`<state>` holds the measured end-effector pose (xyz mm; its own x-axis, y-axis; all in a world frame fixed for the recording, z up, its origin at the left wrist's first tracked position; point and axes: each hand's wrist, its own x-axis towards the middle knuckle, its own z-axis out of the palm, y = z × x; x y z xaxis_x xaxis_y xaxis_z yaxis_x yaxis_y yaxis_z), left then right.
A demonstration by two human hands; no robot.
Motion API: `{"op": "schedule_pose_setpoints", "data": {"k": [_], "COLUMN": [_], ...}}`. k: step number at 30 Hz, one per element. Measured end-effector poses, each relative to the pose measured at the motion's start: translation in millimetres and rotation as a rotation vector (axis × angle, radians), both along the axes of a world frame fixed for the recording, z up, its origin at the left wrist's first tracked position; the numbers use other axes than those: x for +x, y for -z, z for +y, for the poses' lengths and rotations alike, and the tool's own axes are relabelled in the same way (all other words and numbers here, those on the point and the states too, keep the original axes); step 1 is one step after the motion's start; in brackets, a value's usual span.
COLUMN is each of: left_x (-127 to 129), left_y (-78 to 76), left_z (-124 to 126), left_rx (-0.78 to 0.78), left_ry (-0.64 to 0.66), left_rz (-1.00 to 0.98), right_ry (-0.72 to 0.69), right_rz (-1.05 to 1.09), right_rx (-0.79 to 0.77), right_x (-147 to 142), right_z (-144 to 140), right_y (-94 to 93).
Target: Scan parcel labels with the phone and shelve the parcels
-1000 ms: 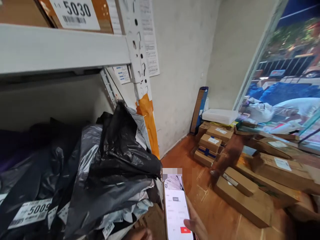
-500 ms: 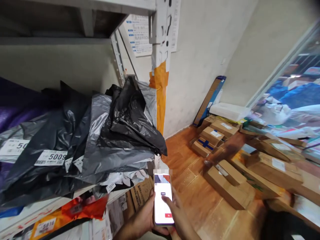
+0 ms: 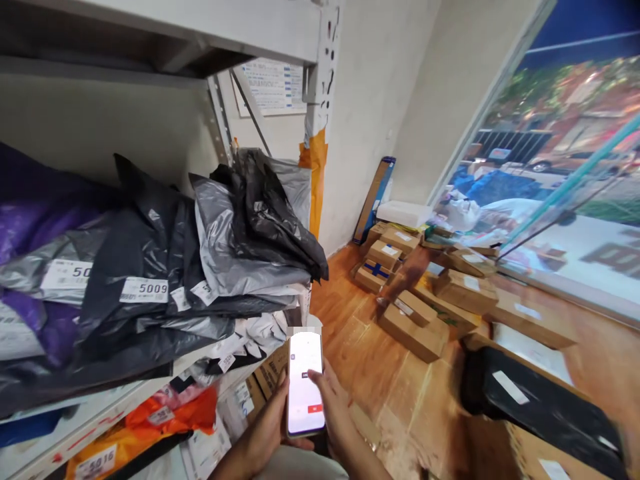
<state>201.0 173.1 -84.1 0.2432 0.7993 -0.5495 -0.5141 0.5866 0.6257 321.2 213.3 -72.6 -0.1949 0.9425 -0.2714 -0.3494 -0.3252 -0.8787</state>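
A smartphone (image 3: 303, 407) with a lit white screen and a red button near its bottom is held upright at the lower middle of the view. My left hand (image 3: 273, 417) is closed around its left side and lower edge. On the other side, my right hand (image 3: 337, 407) grips the phone, its thumb over the screen. Just beyond the phone is the shelf, stacked with black and grey plastic mailer bags (image 3: 250, 260). One black bag carries a white label (image 3: 144, 290) reading 5009.
Orange parcels (image 3: 170, 413) lie on the lower shelf at left. A metal post with orange tape (image 3: 317, 180) stands at the shelf's corner. Cardboard boxes (image 3: 413, 327) and a long black package (image 3: 545, 393) lie on the wooden floor at right, before a glass door (image 3: 575, 200).
My view has turned to the right, bringing more of the glass door and the black package into sight. Both hands still hold the phone; its screen picture has turned whiter at the top.
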Motion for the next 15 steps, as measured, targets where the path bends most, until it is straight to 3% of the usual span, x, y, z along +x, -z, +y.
{"op": "schedule_pose_setpoints", "data": {"k": [4,8,15], "left_x": [-18,-30,-40], "left_y": [-18.4,-28.8,-19.8], "left_z": [-27,-48,-70], "left_rx": [0.052,0.029,0.059], "left_ry": [0.010,0.027,0.035], "left_rz": [0.017,0.014,-0.110], "right_ry": [-0.033,-0.022,0.023], "right_rz": [0.088,0.132,0.145], "right_rx": [-0.014,-0.005,-0.004], "right_x": [-10,-16,-28], "right_z": [-35,-57,-83], "right_y": [-7.2,-2.3,-9.3]}}
